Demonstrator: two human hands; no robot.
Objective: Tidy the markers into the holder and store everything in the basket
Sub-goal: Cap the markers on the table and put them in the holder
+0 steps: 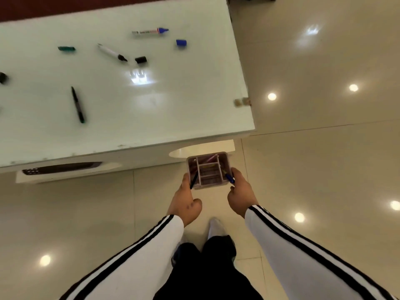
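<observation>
Holder [208, 169], pinkish plastic with inner dividers, clamped between both hands above the tiled floor [324, 169], just off the near corner of the white table [151, 118]. Left hand [185, 200] wrapped on its left wall, dark marker [194, 180] slanting out by those fingers. Right hand [240, 195] curled on the right wall, blue marker [229, 178] lying across its fingers. Cannot tell whether either marker stands in a compartment or is pinched. Loose on the tabletop: uncapped blue-tipped marker [150, 31], blue cap [181, 42] near it; uncapped black-tipped marker [111, 52], black cap [141, 59] just beside its tip; green cap [66, 48]; slim black pen [78, 105]. Dark perforated object [61, 167] on the shelf under the tabletop.
</observation>
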